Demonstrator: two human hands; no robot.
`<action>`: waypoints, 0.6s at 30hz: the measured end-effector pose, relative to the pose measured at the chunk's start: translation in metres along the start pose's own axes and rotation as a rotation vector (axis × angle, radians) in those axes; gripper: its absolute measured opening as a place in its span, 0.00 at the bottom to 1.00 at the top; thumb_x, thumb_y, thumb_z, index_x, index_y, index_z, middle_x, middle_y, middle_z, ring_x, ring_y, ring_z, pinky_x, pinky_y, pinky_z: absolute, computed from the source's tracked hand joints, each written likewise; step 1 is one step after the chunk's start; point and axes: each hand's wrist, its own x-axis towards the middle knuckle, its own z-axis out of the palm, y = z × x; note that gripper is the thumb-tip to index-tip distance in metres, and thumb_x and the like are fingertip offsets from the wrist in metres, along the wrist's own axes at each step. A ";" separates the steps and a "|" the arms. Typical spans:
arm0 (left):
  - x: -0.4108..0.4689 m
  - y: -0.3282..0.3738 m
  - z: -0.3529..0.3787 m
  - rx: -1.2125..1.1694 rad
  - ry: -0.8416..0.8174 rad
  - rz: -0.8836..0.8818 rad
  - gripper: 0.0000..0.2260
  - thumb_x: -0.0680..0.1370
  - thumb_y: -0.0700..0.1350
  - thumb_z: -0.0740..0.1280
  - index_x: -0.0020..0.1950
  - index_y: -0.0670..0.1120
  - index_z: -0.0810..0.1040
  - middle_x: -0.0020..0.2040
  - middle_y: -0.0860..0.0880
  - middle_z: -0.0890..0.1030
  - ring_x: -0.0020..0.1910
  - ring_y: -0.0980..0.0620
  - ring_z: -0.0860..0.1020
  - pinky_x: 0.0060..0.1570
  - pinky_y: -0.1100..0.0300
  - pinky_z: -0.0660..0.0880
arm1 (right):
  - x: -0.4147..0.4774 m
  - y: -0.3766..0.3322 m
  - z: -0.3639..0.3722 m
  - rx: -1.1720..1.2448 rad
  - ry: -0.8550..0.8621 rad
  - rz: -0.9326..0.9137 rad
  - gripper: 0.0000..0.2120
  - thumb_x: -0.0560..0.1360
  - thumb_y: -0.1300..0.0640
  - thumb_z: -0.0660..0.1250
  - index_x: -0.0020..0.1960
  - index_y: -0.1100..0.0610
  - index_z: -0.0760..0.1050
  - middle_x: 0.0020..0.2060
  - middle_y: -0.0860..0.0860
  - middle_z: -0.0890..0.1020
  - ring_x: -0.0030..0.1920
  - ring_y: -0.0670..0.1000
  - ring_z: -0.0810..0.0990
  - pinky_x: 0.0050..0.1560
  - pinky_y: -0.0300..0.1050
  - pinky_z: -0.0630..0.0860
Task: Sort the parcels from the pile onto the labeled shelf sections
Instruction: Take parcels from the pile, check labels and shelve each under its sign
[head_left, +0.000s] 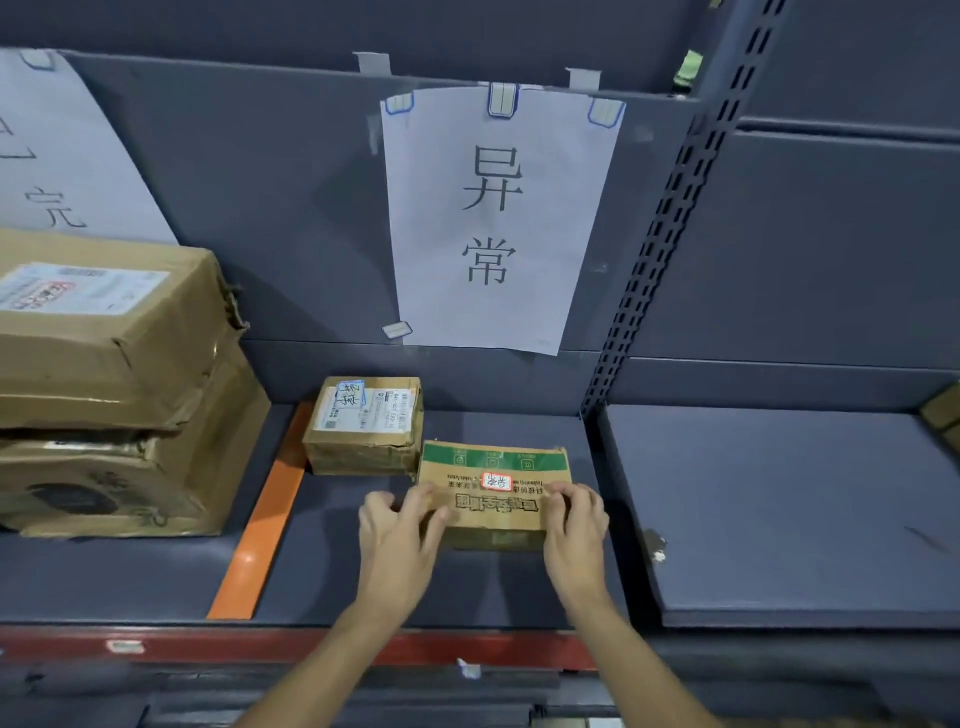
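**Flat parcel sits in the 异常 section, both hands on it**

Nearest are the two hands. The left hand holds the near-left corner of the flat parcel, fingers curled over its top. The right hand holds the near-right corner in the same way. The parcel lies on the shelf, approx. under the paper sign, and its red-framed sticker carries handwriting I cannot read for sure.

Handling, my judgement: thin cardboard, low and small, so prob. light. The edges look soft and a bit worn, so it can bend if squeezed in the middle. Better to hold at the two short sides, as now. The surface is matte, not slippery.

Count, near to far:
- hands: 2
- small parcels: 2, i.e. the flat one and the taped parcel just behind-left, touching or nearly
- big boxes: 2, stacked at left, upper box on lower box, both dented
- orange strip: 1, between big boxes and small ones
- paper signs: 2, incl. the cut-off sign at far left
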 end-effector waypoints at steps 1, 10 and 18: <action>-0.001 0.000 -0.002 0.022 -0.006 0.041 0.11 0.79 0.49 0.63 0.61 0.57 0.71 0.47 0.48 0.64 0.50 0.48 0.64 0.50 0.58 0.65 | 0.005 -0.002 0.003 -0.006 0.005 0.003 0.07 0.82 0.54 0.55 0.54 0.51 0.72 0.58 0.48 0.70 0.62 0.49 0.64 0.60 0.43 0.64; 0.036 0.012 -0.005 -0.077 -0.373 0.109 0.21 0.82 0.53 0.55 0.75 0.51 0.61 0.69 0.55 0.65 0.67 0.55 0.66 0.69 0.59 0.63 | 0.064 -0.017 0.019 0.000 -0.001 0.060 0.04 0.81 0.54 0.59 0.53 0.52 0.72 0.58 0.51 0.66 0.63 0.54 0.65 0.61 0.45 0.65; 0.067 0.020 -0.018 0.002 -0.385 0.080 0.23 0.82 0.50 0.56 0.76 0.46 0.58 0.73 0.50 0.62 0.71 0.51 0.63 0.67 0.64 0.57 | 0.092 -0.041 0.032 -0.111 -0.046 0.117 0.11 0.81 0.53 0.59 0.60 0.55 0.73 0.61 0.58 0.69 0.65 0.59 0.65 0.67 0.50 0.62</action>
